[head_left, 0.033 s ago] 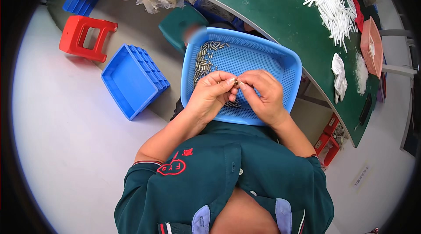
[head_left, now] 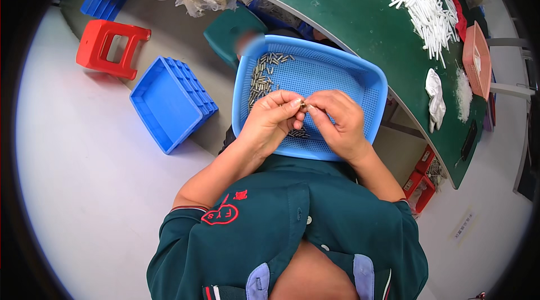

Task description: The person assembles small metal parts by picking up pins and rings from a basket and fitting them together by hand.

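Fingertips pinched together, a worker's left hand (head_left: 272, 118) and right hand (head_left: 342, 124) hold a small metal piece (head_left: 302, 105) above a blue basket (head_left: 326, 69), where metal tubes (head_left: 260, 81) lie heaped along the left side, beside a green table (head_left: 349, 16) strewn with white sticks (head_left: 428, 13).

shiny metal pieces (head_left: 259, 83); smooth plastic basket (head_left: 381, 83)
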`<state>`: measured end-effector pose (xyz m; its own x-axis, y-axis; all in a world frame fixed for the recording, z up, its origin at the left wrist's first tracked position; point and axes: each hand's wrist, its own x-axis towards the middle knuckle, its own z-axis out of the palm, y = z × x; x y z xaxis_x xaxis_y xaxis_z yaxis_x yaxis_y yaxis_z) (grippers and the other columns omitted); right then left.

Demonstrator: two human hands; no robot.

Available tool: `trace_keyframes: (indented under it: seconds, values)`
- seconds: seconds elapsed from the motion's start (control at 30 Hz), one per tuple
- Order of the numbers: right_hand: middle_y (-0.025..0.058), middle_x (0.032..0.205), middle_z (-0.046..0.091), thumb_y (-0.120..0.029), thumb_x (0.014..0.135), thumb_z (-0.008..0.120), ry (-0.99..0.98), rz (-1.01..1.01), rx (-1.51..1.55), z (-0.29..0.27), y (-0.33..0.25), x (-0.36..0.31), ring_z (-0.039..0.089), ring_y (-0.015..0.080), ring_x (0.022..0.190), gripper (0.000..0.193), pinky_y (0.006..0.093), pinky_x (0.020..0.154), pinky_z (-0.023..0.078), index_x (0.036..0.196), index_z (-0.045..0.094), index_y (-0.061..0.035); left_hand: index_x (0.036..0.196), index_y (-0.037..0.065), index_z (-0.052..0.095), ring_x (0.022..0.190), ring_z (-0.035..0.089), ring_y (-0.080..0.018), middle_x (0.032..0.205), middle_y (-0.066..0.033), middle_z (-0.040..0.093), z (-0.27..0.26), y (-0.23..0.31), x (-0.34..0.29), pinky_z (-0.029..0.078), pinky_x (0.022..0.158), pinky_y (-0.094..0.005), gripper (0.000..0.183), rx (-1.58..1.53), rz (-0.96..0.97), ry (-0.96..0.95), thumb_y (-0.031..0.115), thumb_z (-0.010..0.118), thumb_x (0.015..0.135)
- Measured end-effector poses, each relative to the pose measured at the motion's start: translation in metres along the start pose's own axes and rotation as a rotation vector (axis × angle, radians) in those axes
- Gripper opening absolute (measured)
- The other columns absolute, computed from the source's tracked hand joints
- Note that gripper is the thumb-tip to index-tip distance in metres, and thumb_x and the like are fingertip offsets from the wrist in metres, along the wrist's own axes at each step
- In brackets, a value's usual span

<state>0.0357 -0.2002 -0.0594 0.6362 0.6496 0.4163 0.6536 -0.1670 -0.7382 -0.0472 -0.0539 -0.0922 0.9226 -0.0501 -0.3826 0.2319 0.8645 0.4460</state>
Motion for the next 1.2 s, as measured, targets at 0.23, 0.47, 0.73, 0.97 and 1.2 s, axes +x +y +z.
trace_keyframes:
  seconds: [0.23, 0.47, 0.73, 0.97, 1.2]
  values:
    - [0.0067, 0.076, 0.062, -0.005, 0.070, 0.069, -0.044, 0.178, 0.154, -0.006, -0.002, 0.001, 0.057, 0.0229, 0.069, 0.012, 0.0321, 0.061, 0.046, 0.081, 0.062, -0.0040, 0.091, 0.003, 0.059, 0.067, 0.052, -0.0098, 0.079, -0.0039, 0.061, 0.001, 0.001, 0.000, 0.041, 0.056, -0.0221, 0.016, 0.026, -0.111, -0.017, 0.019, 0.061, 0.089]
    - [0.0073, 0.077, 0.060, -0.003, 0.065, 0.070, -0.047, 0.016, 0.086, -0.007, 0.000, 0.020, 0.057, 0.0251, 0.072, 0.017, 0.0337, 0.064, 0.046, 0.078, 0.059, -0.0058, 0.092, 0.003, 0.060, 0.067, 0.053, -0.0101, 0.081, -0.0048, 0.063, 0.005, 0.016, 0.004, 0.043, 0.058, -0.0227, 0.016, 0.022, -0.068, -0.059, 0.019, 0.061, 0.089]
    - [0.0080, 0.078, 0.061, -0.004, 0.068, 0.069, -0.021, 0.088, 0.120, -0.005, -0.005, 0.028, 0.058, 0.0250, 0.072, 0.015, 0.0329, 0.062, 0.047, 0.082, 0.062, -0.0048, 0.100, -0.001, 0.060, 0.078, 0.060, -0.0134, 0.090, -0.0095, 0.064, 0.002, 0.029, 0.005, 0.049, 0.065, -0.0254, 0.015, 0.022, 0.095, -0.066, 0.007, 0.060, 0.087]
    - [0.0091, 0.080, 0.062, -0.012, 0.073, 0.066, -0.515, 0.083, -0.274, 0.009, 0.015, -0.002, 0.062, 0.0263, 0.076, 0.010, 0.0359, 0.061, 0.050, 0.079, 0.062, -0.0070, 0.100, 0.001, 0.060, 0.079, 0.059, -0.0134, 0.093, -0.0105, 0.063, 0.000, 0.038, 0.004, 0.048, 0.065, -0.0244, 0.015, -0.004, 0.139, -0.072, 0.004, 0.060, 0.085]
    - [0.0083, 0.069, 0.056, -0.009, 0.068, 0.057, -0.444, -0.103, -0.496, 0.034, 0.015, -0.013, 0.058, 0.0261, 0.066, 0.006, 0.0366, 0.052, 0.048, 0.072, 0.058, -0.0064, 0.098, 0.002, 0.060, 0.077, 0.059, -0.0130, 0.091, -0.0097, 0.063, -0.004, 0.032, 0.005, 0.048, 0.064, -0.0243, 0.014, -0.029, 0.099, -0.060, 0.004, 0.061, 0.085]
